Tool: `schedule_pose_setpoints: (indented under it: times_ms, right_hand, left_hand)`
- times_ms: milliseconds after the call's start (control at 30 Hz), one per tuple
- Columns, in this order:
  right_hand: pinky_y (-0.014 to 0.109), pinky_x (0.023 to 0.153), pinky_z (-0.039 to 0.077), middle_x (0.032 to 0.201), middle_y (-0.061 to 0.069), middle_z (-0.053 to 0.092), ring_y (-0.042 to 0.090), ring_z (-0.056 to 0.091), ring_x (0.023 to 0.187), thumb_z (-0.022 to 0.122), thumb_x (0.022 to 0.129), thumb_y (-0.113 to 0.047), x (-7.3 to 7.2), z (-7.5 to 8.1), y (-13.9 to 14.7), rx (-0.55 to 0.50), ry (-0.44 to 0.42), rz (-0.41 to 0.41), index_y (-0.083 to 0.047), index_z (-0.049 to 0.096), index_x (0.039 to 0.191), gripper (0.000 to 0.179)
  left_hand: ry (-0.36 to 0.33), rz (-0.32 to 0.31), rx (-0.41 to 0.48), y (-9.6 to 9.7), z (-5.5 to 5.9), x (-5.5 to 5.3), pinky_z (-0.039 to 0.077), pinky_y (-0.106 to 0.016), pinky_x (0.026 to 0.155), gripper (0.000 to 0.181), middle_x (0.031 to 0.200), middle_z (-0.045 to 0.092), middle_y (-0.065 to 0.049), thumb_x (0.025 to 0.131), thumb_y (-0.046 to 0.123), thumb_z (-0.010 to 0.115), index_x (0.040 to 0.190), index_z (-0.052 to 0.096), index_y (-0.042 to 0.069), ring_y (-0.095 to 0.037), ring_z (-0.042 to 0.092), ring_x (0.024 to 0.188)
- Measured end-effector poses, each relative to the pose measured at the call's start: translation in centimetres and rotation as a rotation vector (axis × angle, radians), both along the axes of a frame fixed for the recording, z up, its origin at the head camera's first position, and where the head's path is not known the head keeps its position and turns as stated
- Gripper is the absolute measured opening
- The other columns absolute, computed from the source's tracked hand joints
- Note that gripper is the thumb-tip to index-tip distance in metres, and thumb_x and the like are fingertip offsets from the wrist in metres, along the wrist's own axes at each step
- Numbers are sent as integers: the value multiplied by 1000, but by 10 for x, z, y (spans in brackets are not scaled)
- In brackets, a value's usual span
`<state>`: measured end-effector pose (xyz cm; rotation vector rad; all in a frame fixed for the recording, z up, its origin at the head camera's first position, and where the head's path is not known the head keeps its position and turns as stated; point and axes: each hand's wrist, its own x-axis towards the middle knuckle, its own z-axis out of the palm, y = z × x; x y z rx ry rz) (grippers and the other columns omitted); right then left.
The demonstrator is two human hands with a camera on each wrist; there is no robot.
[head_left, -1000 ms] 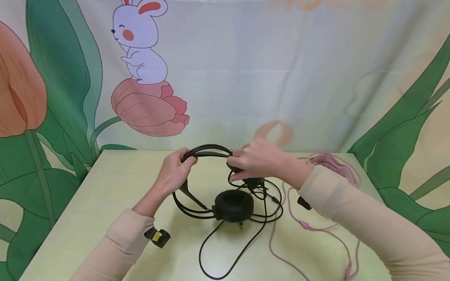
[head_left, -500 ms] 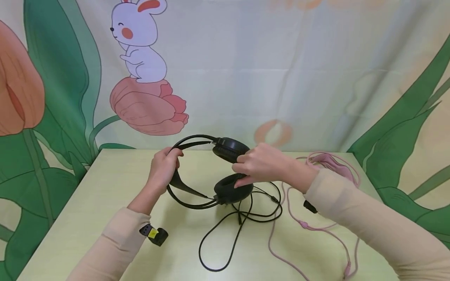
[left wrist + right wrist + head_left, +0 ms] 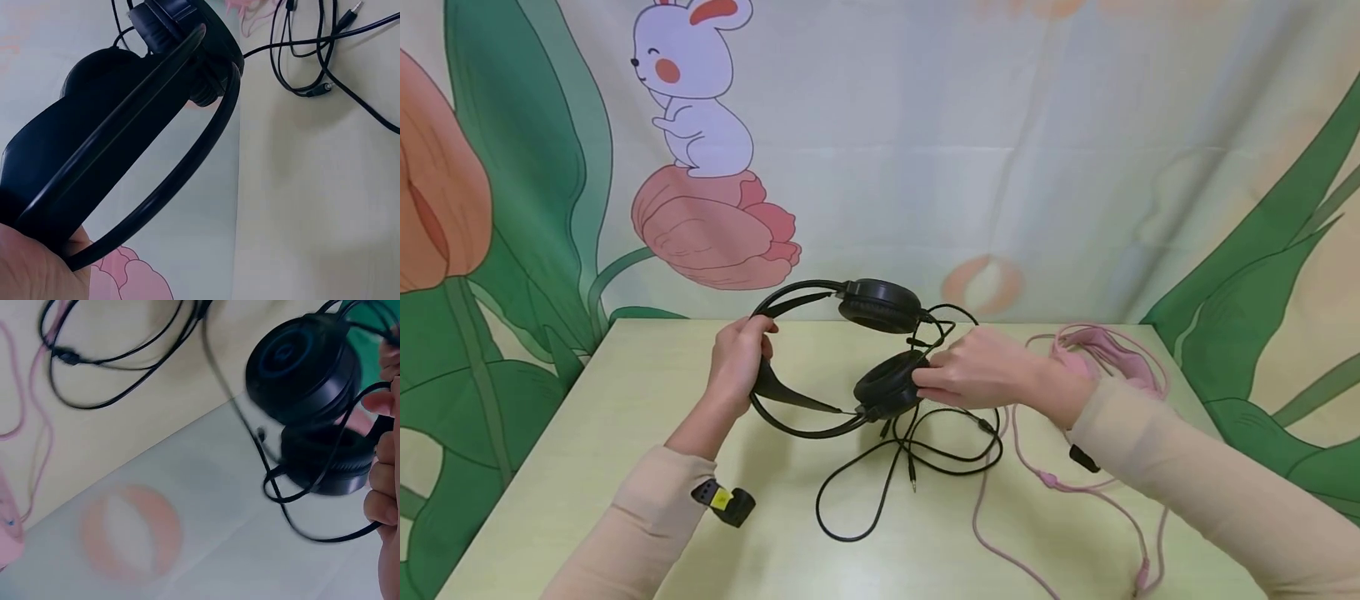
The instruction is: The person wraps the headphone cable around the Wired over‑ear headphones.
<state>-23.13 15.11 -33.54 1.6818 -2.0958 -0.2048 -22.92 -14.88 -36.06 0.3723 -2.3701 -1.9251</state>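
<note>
My left hand (image 3: pixel 735 360) grips the headband (image 3: pixel 797 395) of a black pair of headphones, which it holds up on its side. The upper ear cup (image 3: pixel 880 305) and lower ear cup (image 3: pixel 886 388) point to the right. My right hand (image 3: pixel 977 372) is beside the lower ear cup, its fingers curled round the thin black cable (image 3: pixel 331 540) that loops out from the headphones. More of that cable (image 3: pixel 850 540) lies in loose loops on the table, with a jack plug (image 3: pixel 913 478) at one end. In the left wrist view, the left hand (image 3: pixel 37 265) clasps the band's middle.
A pink headset (image 3: pixel 1108 350) lies at the table's back right, partly behind the right sleeve. Its pink cable (image 3: pixel 1000 546) trails forward beside the black loops. Behind the pale yellow table (image 3: pixel 647 392) hangs a curtain (image 3: pixel 880 167) printed with a rabbit and flowers.
My left hand has lifted the headphones and drawn them left, so both ear cups show. The right hand has come off the ear cup, moved slightly right and taken hold of the cable.
</note>
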Motion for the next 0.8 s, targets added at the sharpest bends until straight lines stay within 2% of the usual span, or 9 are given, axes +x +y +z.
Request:
schedule_pose_setpoints:
  times_ms: [133,267,433,600,700,800]
  right_hand:
    - [21,41,12,52,-9,39,5,25,39,56,89,-28,-3,-2,10,31,-87,-58,-18,47,74,20]
    - [20,41,12,52,-11,38,3,27,40,52,91,-29,-3,-5,12,56,-160,-68,-18,47,75,20]
    - [20,41,13,52,-10,39,3,31,39,57,89,-29,2,-9,8,56,-139,-23,-19,47,74,20]
    - [20,39,14,53,-10,42,3,31,38,57,88,-31,10,-16,3,61,-97,33,-19,48,73,21]
    - [19,40,12,53,-10,42,2,27,40,57,88,-30,11,-16,0,46,-73,48,-19,47,73,21]
    - [19,41,12,53,-10,38,3,23,42,57,88,-26,11,-11,-3,20,-38,45,-17,46,74,20]
  left_hand:
    - [-1,13,7,0,-1,-1,36,-28,56,22,62,45,3,86,27,43,87,55,9,-15,39,58]
    - [4,52,42,-1,-2,-2,35,-28,55,22,60,44,4,85,27,44,86,56,9,-14,38,59]
    - [-6,82,112,-2,-3,-2,34,-28,54,21,57,43,5,86,27,43,84,55,10,-12,39,57]
    - [-42,147,172,-3,-5,-3,34,-28,57,20,57,42,5,85,27,43,82,54,11,-12,40,56]
    - [-43,175,126,-3,-6,-2,35,-29,60,21,58,43,4,85,28,43,83,54,11,-14,42,62]
    - [-19,169,21,-1,-8,-1,36,-30,61,22,59,45,3,84,29,44,84,55,10,-17,43,68]
